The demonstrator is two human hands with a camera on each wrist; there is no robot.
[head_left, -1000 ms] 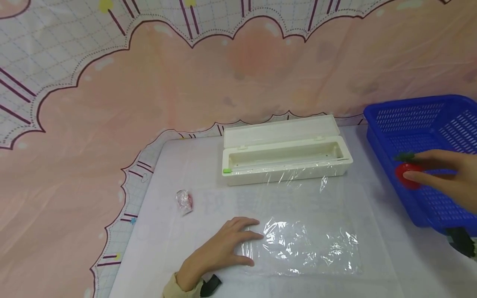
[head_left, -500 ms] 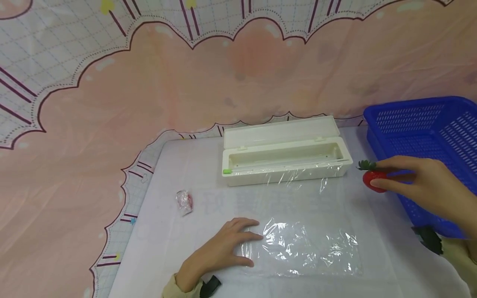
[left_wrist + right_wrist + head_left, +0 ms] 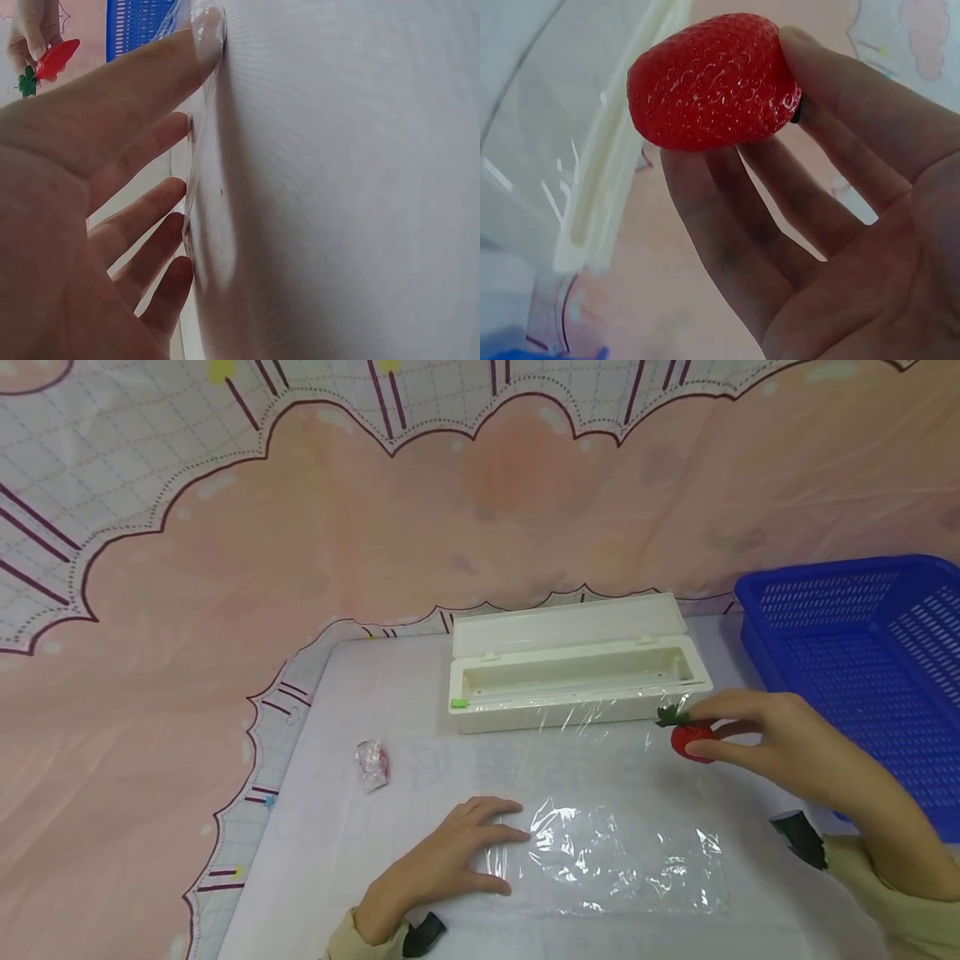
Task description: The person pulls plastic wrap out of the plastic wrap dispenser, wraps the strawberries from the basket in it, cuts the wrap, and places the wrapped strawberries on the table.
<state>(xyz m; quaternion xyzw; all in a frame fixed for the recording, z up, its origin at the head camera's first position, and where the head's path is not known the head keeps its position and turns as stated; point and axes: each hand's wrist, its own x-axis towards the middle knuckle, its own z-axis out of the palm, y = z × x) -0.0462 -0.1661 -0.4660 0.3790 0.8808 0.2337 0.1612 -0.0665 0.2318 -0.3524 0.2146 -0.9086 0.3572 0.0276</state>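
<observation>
A red strawberry with green leaves is pinched between the thumb and fingers of my right hand. It hangs above the right part of a sheet of clear cling film. The right wrist view shows the strawberry close up, its seeded surface facing the camera. My left hand rests at the left edge of the film with its fingers spread. In the left wrist view the fingertips and thumb of my left hand touch the film against the table.
Behind the film stands a white cling film dispenser box, lid raised, with a small green slider at its left. A blue plastic basket is at the right. A small film-wrapped reddish thing lies on the white table.
My right hand has carried the strawberry leftward from over the blue basket to above the film. My left hand has stayed in place on the film's edge.
</observation>
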